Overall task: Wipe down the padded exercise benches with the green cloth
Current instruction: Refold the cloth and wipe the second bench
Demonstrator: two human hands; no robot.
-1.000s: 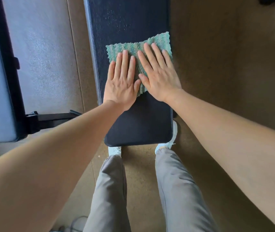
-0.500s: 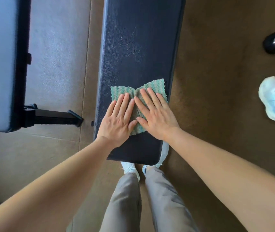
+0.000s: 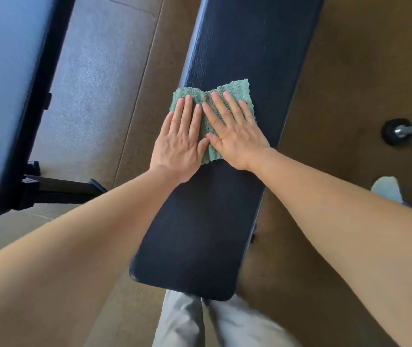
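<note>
Head view looks straight down a dark padded bench [image 3: 225, 221] running away from the person. Both palms lie flat on a green cloth [image 3: 235, 92] spread on the padding. On the left hand [image 3: 179, 141] the fingers [image 3: 187, 108] lie straight and close together; on the right hand [image 3: 235, 134] they are slightly fanned. Neither hand grips the cloth; both press it from above, thumbs nearly touching over its middle. Cloth edges show beyond the fingertips and below the thumbs. Left of the left fingers stands a second, lighter bench [image 3: 2, 96], well apart. Right of the right fingers, a dumbbell [image 3: 397, 130] rests on brown floor [image 3: 350, 71].
</note>
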